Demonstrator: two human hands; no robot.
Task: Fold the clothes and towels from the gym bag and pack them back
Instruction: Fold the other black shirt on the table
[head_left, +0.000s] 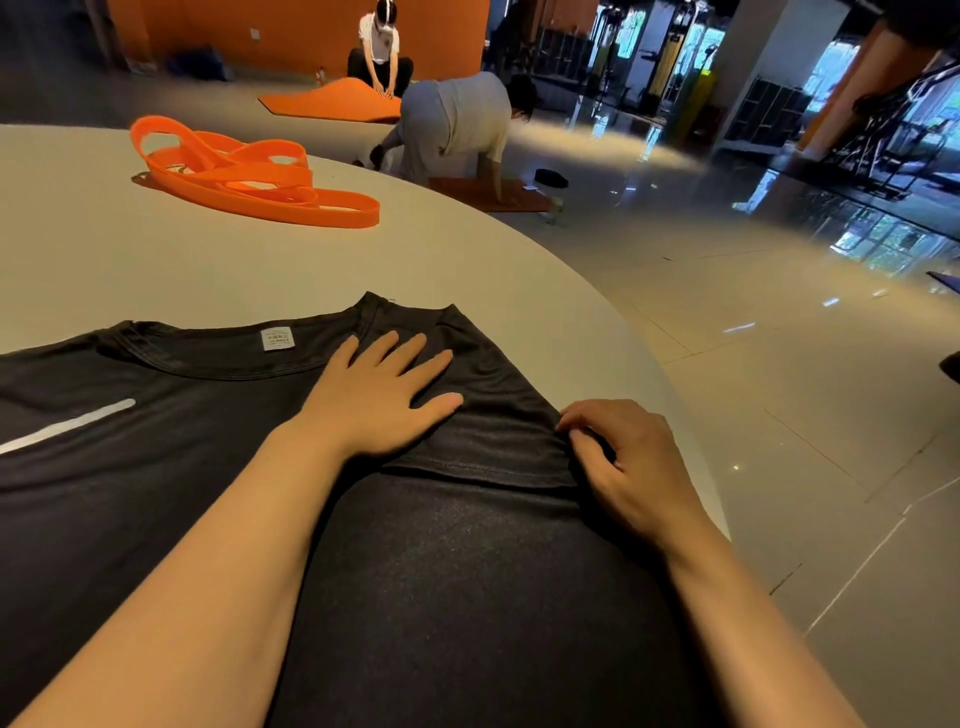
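Observation:
A black T-shirt (171, 447) lies spread on the round white table (260, 260), collar away from me, with a white label inside the neck and a silver stripe on its left part. Its right sleeve is folded inward over the body. My left hand (384, 395) lies flat with straight fingers on the shoulder beside the collar. My right hand (623, 462) has curled fingers pinching the hem of the folded sleeve at the shirt's right edge. No gym bag is in view.
Orange resistance bands (244, 174) lie in a heap at the far side of the table. The table's curved edge runs close to my right hand. Beyond it, two people bend over orange mats (337, 104) on the glossy floor.

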